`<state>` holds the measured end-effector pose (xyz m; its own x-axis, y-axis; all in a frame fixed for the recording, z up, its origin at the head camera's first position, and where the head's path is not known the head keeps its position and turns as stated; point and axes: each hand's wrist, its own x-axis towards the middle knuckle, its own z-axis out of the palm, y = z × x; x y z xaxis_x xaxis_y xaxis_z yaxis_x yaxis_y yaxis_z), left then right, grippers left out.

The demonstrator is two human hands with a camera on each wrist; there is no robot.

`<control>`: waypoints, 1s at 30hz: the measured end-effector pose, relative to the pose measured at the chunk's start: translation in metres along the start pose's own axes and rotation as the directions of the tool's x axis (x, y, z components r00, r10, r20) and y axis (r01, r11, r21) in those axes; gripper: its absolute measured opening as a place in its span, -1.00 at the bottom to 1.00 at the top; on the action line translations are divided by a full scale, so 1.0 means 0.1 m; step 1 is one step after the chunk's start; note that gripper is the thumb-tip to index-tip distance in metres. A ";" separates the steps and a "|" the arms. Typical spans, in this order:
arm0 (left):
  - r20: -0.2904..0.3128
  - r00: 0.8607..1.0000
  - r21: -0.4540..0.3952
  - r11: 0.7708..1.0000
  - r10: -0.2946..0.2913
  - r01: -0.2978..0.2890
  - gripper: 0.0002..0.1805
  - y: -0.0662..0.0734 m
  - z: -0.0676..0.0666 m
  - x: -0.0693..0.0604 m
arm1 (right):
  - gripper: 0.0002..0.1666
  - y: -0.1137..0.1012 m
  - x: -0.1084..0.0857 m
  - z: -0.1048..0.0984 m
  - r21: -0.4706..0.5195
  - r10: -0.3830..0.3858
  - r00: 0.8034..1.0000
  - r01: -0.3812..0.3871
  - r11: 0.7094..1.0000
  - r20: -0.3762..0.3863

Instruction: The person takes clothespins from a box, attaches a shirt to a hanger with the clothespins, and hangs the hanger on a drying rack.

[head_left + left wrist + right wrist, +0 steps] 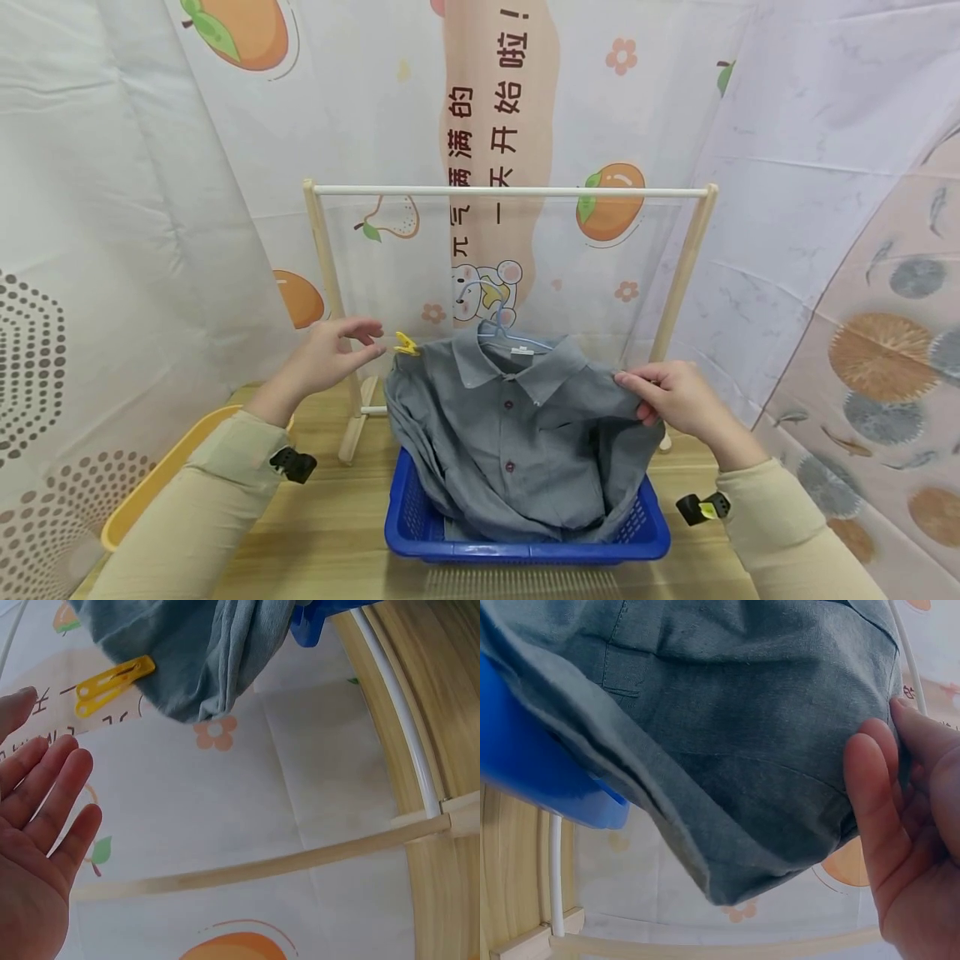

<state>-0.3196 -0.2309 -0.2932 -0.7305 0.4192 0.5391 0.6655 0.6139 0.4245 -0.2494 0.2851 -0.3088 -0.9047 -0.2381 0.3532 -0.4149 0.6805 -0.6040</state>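
Note:
A grey button-up shirt (517, 433) hangs on a light blue hanger (501, 321), its lower part in a blue basket (525, 552). On the shoulder at the left, a yellow clothespin (406, 343) is clipped. My left hand (333, 354) hovers just beside that clothespin, apart from it, its fingers loosely extended; the left wrist view shows the hand (37, 825) holding nothing. At the other shoulder, my right hand (671, 398) pinches the shirt's edge between thumb and fingers. The right wrist view shows this hand (907, 810) on the cloth, the fingertips partly hidden behind it.
Behind the shirt stands a wooden rack with a white top rod (510, 192). A yellow basket (180, 475) is at the left, partly under my left arm. Everything stands on a wood-grain table (322, 517), with printed curtains (600, 100) around it.

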 end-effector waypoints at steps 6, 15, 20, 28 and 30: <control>-0.075 0.997 0.025 0.999 0.034 -0.032 -0.70 -0.06 -0.08 -0.04 | -0.73 -0.02 -0.01 -0.02 -0.043 -0.013 1.000 0.012 0.999 -0.020; -0.122 0.992 0.067 0.998 0.021 -0.013 -0.67 -0.07 -0.26 -0.10 | -0.75 -0.01 -0.02 -0.05 -0.065 -0.034 0.999 0.032 0.997 -0.036; -0.135 0.990 0.103 0.994 0.038 -0.024 -0.69 -0.08 -0.37 -0.14 | -0.76 0.00 -0.02 -0.06 -0.083 -0.049 0.998 0.045 0.996 -0.048; -0.163 0.987 0.162 0.986 0.003 0.024 -0.69 -0.18 -0.51 -0.24 | -0.78 0.01 -0.02 -0.06 -0.094 -0.071 0.995 0.065 0.993 -0.065; -0.170 0.985 0.173 0.984 -0.019 0.048 -0.68 -0.21 -0.53 -0.26 | -0.79 0.02 -0.02 -0.06 -0.098 -0.076 0.995 0.069 0.993 -0.067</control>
<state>-0.3064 -0.2908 -0.2778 -0.7061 0.2880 0.6469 0.5931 0.7396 0.3182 -0.2474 0.2906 -0.3066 -0.8620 -0.2425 0.4451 -0.4652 0.7271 -0.5049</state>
